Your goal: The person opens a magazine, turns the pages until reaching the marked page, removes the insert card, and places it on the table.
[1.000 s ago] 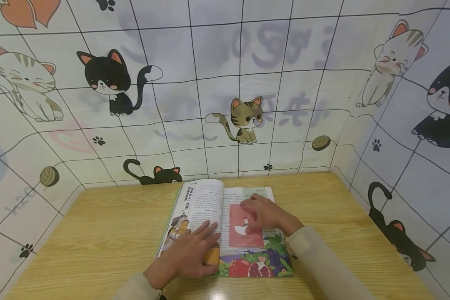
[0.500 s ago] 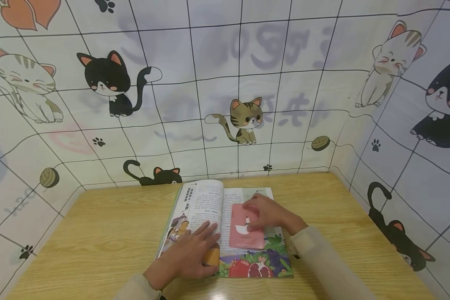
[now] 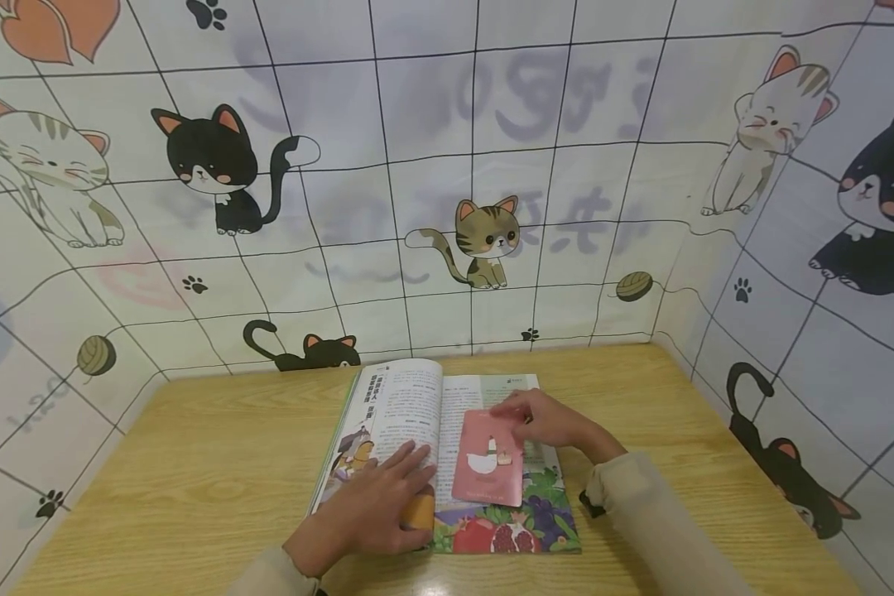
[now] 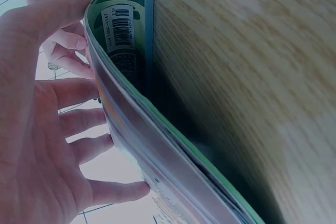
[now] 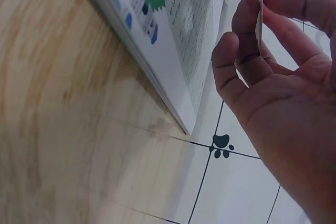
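Observation:
An open magazine (image 3: 462, 389) lies on the table, its left pages bowed up near the spine. Across the left page my left hand (image 3: 376, 505) rests with its fingers extended; in the left wrist view its fingers and thumb (image 4: 63, 9) lie against the bowed pages. My right hand (image 3: 547, 418) pinches a pink card (image 3: 487, 476) by its upper right corner, over the right page. A white goose is printed on that card. Seen from the right wrist, the fingers (image 5: 247, 30) and thumb hold the card from both sides, close above the magazine.
The wooden table (image 3: 216, 463) extends on both sides of the magazine. Behind and beside it hangs a white gridded sheet (image 3: 358, 207) with cartoon cats. A barcode label (image 4: 121, 27) shows on the magazine's back cover.
The card has tilted, its lower edge moving toward me, and more of the goose shows. My right hand has shifted slightly right with its grip at the corner. The left hand has stayed put.

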`<control>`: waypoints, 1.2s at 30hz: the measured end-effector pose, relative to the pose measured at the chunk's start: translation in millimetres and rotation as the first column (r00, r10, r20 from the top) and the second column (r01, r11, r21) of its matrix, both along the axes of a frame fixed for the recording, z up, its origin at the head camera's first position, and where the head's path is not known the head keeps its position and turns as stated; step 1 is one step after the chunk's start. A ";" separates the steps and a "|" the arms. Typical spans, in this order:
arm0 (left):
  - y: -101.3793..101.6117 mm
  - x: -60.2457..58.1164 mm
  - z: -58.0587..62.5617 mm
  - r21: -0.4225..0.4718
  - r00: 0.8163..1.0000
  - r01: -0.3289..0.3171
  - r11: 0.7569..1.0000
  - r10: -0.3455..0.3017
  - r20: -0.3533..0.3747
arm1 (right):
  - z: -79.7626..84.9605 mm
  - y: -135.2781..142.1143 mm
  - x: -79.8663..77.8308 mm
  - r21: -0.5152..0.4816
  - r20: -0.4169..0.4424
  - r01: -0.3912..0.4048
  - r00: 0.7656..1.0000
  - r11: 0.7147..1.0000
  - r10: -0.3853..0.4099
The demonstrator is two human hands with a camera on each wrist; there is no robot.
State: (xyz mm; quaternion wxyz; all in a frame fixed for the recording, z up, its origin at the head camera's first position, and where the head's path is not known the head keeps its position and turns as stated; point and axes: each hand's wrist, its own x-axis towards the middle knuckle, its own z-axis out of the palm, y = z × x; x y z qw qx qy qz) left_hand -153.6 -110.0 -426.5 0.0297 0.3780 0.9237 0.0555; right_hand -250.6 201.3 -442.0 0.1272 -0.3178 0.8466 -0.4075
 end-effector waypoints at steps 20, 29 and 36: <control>-2.6 0.3 0.2 0.021 1.000 0.014 1.000 -0.014 -0.005 | 14.7 26.4 6.5 -0.153 0.092 0.076 0.994 0.985 -0.062; -4.6 0.4 -1.1 0.032 1.000 0.020 0.999 -0.019 -0.009 | 26.0 62.5 14.5 -0.076 0.065 0.178 0.983 0.981 -0.174; -6.0 -0.7 -0.8 0.032 1.000 0.020 0.999 -0.021 0.012 | 33.0 100.6 20.6 -0.035 0.055 0.230 0.972 0.973 -0.228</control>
